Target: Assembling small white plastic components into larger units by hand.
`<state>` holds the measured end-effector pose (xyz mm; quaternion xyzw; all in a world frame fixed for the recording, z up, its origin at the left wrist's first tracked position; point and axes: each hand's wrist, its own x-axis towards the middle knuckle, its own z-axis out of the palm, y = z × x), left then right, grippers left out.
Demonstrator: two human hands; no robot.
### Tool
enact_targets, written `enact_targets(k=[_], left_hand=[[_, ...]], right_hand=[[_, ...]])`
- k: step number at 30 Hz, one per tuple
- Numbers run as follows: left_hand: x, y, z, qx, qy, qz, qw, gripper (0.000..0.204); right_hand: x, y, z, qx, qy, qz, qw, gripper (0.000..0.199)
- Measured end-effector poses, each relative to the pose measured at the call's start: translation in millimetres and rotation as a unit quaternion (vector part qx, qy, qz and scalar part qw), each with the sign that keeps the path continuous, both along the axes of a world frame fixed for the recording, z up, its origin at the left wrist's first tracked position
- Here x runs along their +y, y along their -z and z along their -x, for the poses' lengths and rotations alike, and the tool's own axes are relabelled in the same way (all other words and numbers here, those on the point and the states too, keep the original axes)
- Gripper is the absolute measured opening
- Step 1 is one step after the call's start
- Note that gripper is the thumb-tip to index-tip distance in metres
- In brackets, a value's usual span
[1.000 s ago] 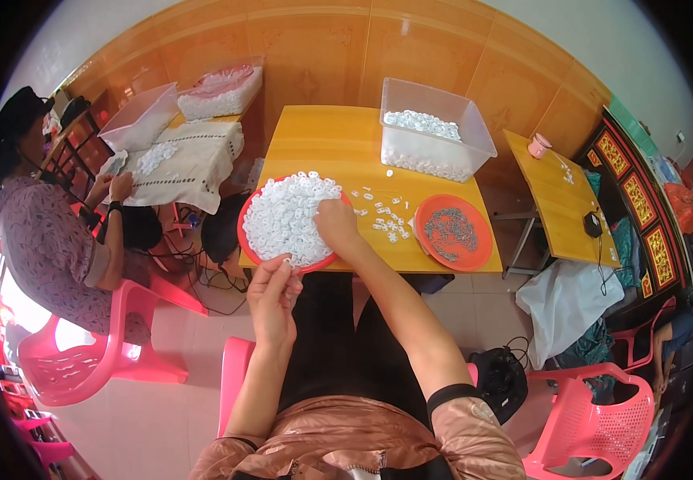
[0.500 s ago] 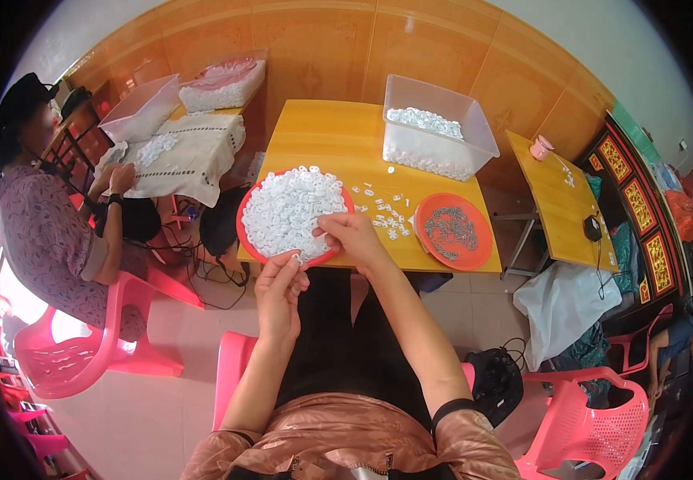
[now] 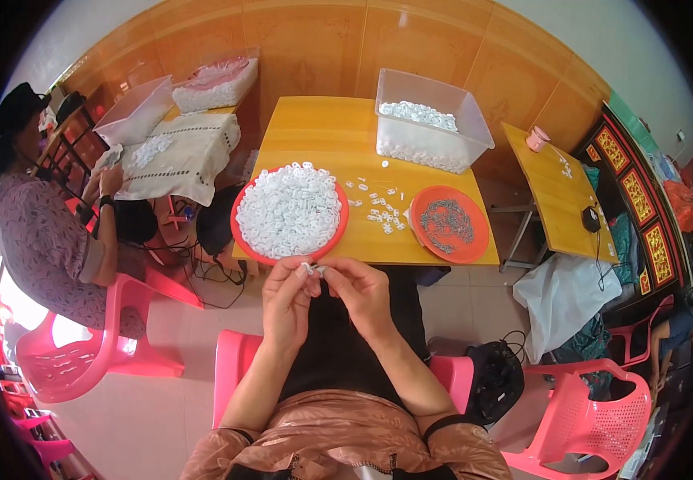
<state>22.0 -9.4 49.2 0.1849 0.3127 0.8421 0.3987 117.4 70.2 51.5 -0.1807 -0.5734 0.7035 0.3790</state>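
Observation:
Just off the table's near edge, my two hands meet fingertip to fingertip. My left hand (image 3: 286,302) pinches a small white plastic piece (image 3: 307,267) between thumb and forefinger. Closed beside it, my right hand (image 3: 362,298) pinches another small whitish piece (image 3: 321,271), which seems to touch the first; its exact shape is too small to tell. Right beyond the hands, a red round tray (image 3: 345,214) is heaped with small white plastic pieces (image 3: 289,210) that have holes in them.
Loose white pieces (image 3: 378,214) lie on the yellow table (image 3: 314,128), beside an orange plate (image 3: 481,232) of small metal parts. Behind stands a clear bin (image 3: 434,144) of white pieces. A person (image 3: 50,208) works at a cloth-covered table on the left. Pink chairs (image 3: 82,352) stand around.
My right hand has drawn back from the heap in the red tray to meet my left hand, with a small piece in its fingers. The left hand has shifted slightly right.

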Motion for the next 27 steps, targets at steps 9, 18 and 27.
enact_targets(k=[9,18,27], left_hand=[[-2,-2,-5,0.012,0.022,-0.012,1.0,0.01],[-3,-5,-4,0.038,0.046,-0.046,0.997,0.009],[-3,-5,-6,0.04,0.051,-0.053,0.996,0.008]], right_hand=[[1,-5,-15,0.036,-0.036,0.011,0.999,0.018],[0,-8,-18,0.034,-0.043,0.01,0.998,0.021],[-4,-14,-21,0.043,-0.037,0.035,0.998,0.017]])
